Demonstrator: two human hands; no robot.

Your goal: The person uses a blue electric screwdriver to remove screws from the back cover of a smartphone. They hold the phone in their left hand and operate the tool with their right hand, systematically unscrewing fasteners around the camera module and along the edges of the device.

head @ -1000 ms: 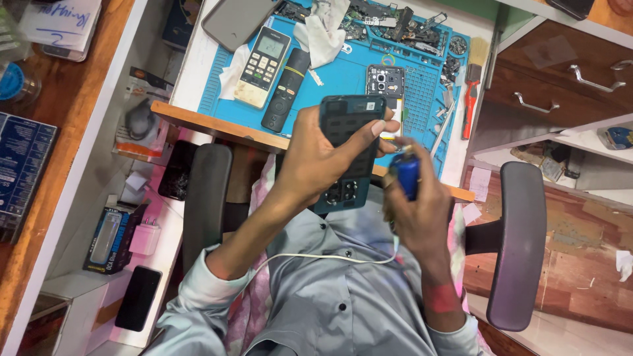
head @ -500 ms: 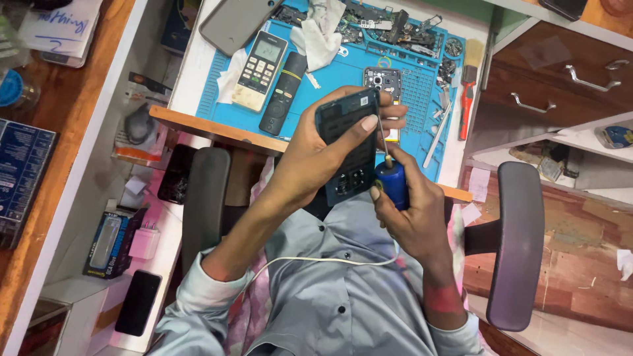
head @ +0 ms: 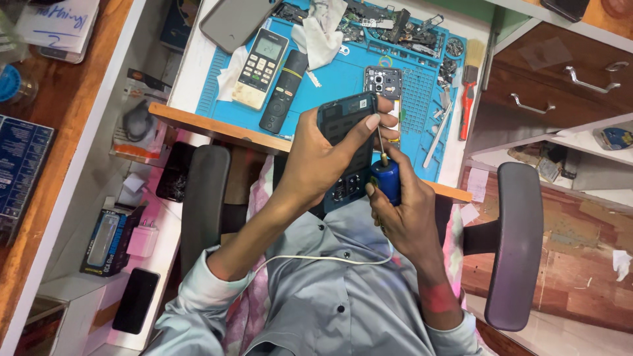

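Observation:
My left hand [head: 316, 158] grips an opened dark smartphone [head: 344, 125], back side up, held over my lap at the desk's front edge. The thumb presses on its upper right side. My right hand [head: 402, 211] holds a blue-handled screwdriver [head: 386, 178], whose thin shaft points up at the phone's right edge beside my left thumb. Behind the phone, a second opened phone [head: 384, 82] lies on the blue work mat [head: 343, 72].
On the mat lie a white remote [head: 260, 60], a black remote [head: 283, 92], a white cloth [head: 321, 36], tweezers [head: 438, 128], a red brush [head: 468, 89] and several loose parts. Chair armrests [head: 514, 244] flank me. Wooden drawers [head: 567, 72] stand right; shelves with boxes and phones left.
Both hands rose slightly toward the desk. The screwdriver came up from below the phone, and its tip now sits at the phone's right edge near my left thumb.

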